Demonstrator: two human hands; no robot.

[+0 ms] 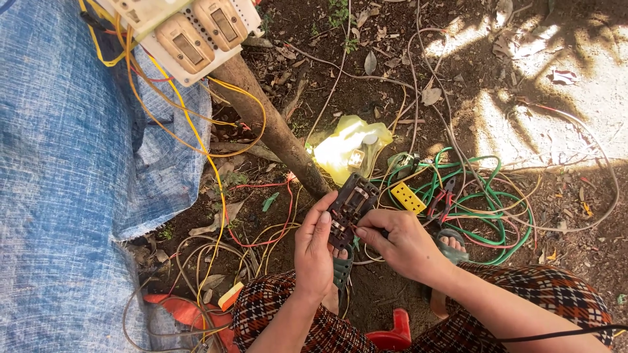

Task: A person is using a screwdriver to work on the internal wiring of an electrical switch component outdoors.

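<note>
Head view: left hand (314,252) clamps dark switch block (350,208) from left, held mid-scene above dirt. Right hand (396,242) fingers pinch at block's near edge; what they grip, cannot tell. Judgement: keep block steady, work terminals slowly, avoid tangled wires (484,209).

A person's left hand (315,252) grips a dark switch plate (350,208) over bare soil while the right hand (399,243) pinches its lower edge. Green wire coils (497,209) lie at three o'clock, a blue tarpaulin (72,163) at nine.
</note>
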